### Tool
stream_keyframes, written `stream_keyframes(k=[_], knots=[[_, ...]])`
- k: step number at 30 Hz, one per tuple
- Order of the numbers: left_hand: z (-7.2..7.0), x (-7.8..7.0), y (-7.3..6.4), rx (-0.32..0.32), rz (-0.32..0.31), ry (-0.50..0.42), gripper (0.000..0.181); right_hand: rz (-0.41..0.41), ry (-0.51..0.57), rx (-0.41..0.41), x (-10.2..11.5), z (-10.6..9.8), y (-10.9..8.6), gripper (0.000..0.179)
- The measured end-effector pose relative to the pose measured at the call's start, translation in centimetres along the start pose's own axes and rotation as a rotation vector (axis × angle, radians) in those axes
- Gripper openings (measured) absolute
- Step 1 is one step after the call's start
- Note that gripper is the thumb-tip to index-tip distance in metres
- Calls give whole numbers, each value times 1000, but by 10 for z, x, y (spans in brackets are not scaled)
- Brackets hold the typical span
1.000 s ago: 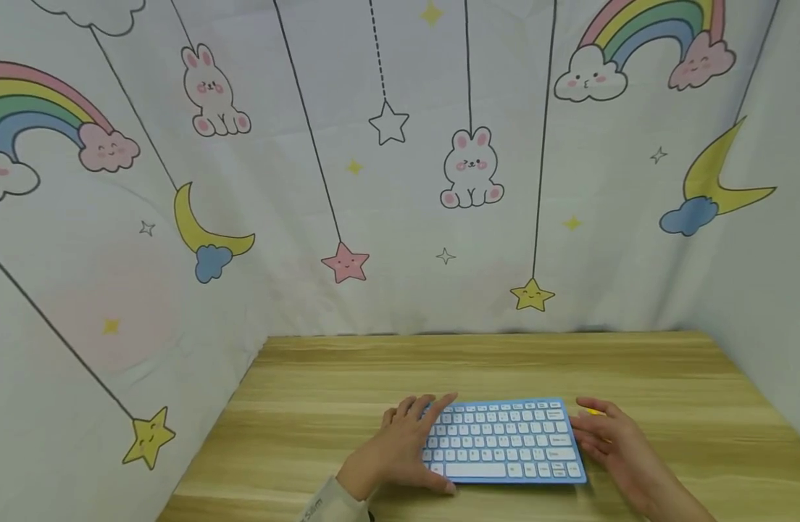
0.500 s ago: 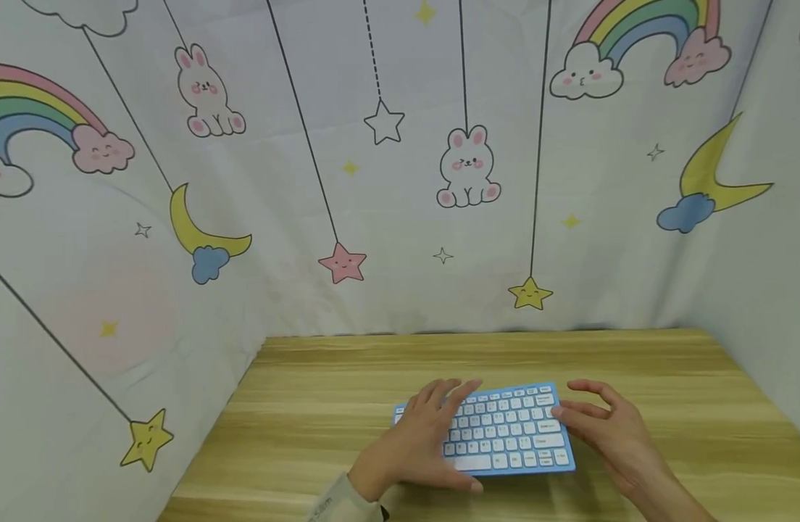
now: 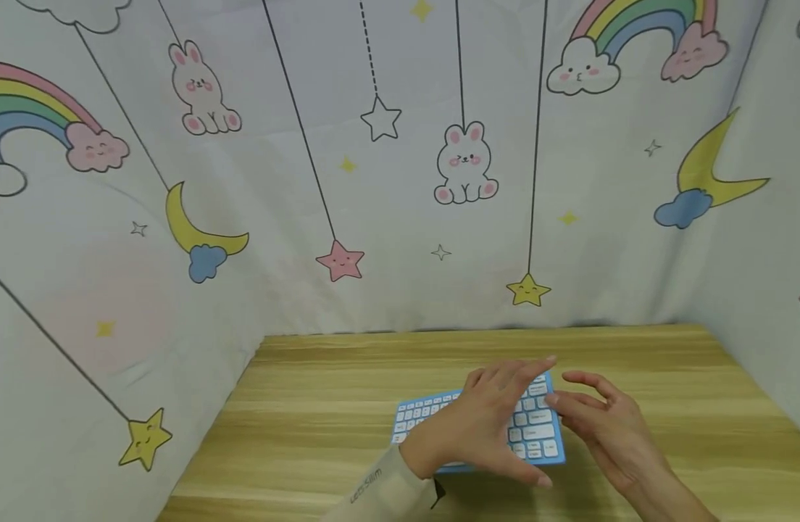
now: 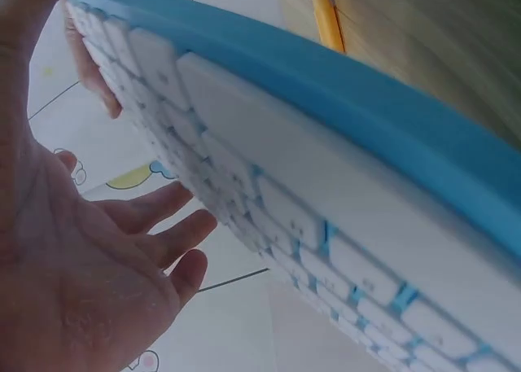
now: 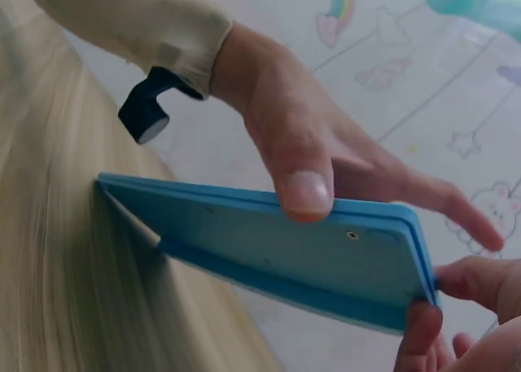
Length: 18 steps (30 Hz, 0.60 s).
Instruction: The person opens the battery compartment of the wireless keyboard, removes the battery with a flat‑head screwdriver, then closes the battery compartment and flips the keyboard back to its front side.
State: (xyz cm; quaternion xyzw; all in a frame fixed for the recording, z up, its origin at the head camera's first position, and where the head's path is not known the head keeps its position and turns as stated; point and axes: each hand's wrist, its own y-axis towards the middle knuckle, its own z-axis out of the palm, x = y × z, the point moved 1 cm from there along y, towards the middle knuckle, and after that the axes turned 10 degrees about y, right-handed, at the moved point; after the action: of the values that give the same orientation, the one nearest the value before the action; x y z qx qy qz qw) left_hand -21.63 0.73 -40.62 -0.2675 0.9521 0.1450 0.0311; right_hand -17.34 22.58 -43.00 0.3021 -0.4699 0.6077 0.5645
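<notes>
A light blue keyboard (image 3: 540, 435) with white keys stands tilted, its right end lifted and its far left end down by the table. My right hand (image 3: 611, 428) pinches its right edge; in the right wrist view the thumb and a finger (image 5: 423, 327) grip that corner. Above the keys, my left hand (image 3: 481, 424) spreads across the right half and hides much of them. The left thumb (image 5: 305, 193) lies at the near long edge, while the other fingers reach out straight. The keyboard's blue underside (image 5: 277, 254) shows in the right wrist view.
The wood-grain table (image 3: 322, 406) ends against a white cloth backdrop (image 3: 400, 297) printed with rabbits, stars and moons. A yellow pen-like thing (image 4: 326, 18) with a dark end lies on the table beyond the keyboard. A black device (image 5: 146, 111) sits at my left wrist.
The keyboard's right end has risen off the table and its whole body has shifted left. My right hand has taken hold of its edge. My left hand has slid right across the keys.
</notes>
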Motion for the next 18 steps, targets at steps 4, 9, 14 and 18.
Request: stream_keyframes(k=[4,9,14,18], knots=[[-1,-1,4,17,1,-37,145,-15,63,48,0,1,-4,33],[-10,3,3,-38,25,-165,144,-60,223,217,-1,-1,-8,23],[-28,7,-3,-52,23,-297,130,-77,348,398,0,-3,-10,32],[-44,8,-9,-82,-1,-349,116,-52,376,412,-1,-5,-11,34]])
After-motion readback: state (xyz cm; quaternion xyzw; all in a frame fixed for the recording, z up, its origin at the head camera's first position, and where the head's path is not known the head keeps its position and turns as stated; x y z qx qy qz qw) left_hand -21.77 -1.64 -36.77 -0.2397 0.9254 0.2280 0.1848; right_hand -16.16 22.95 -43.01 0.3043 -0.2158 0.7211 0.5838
